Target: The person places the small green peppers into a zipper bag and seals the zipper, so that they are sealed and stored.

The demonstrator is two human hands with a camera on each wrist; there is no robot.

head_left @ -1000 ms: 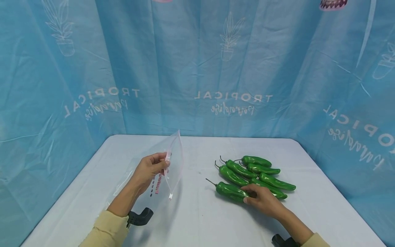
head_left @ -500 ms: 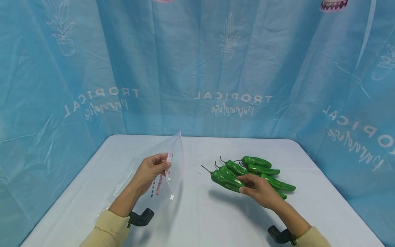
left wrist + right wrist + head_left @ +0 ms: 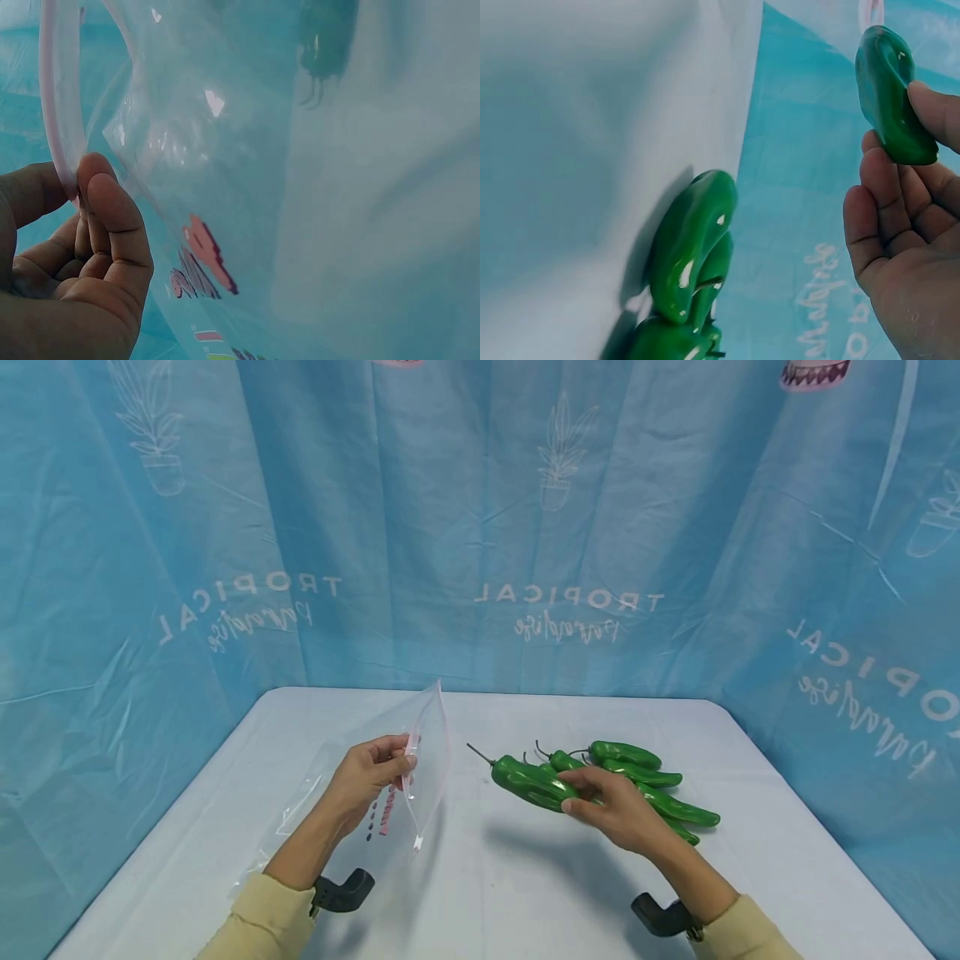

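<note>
A clear zip bag (image 3: 429, 760) with a pink-edged mouth stands open toward the right in the head view. My left hand (image 3: 372, 766) pinches the bag's near rim between thumb and fingers; the left wrist view shows that pinch at the pink zip strip (image 3: 56, 112). My right hand (image 3: 618, 806) holds a green chili pepper (image 3: 528, 782) by its lower end, above the table, its stem pointing left toward the bag. In the right wrist view the thumb and fingers grip the same pepper (image 3: 889, 94). A group of several other green peppers (image 3: 678, 807) lies behind and beside the right hand.
A white-covered table (image 3: 487, 893) lies under everything. Blue printed curtains (image 3: 480, 527) rise behind it and along both sides. The rest of the clear bag (image 3: 300, 802) trails on the table beneath the left forearm.
My right hand has lifted the nearest pepper off the table and carried it left and upward, toward the bag. The left hand and bag have barely moved.
</note>
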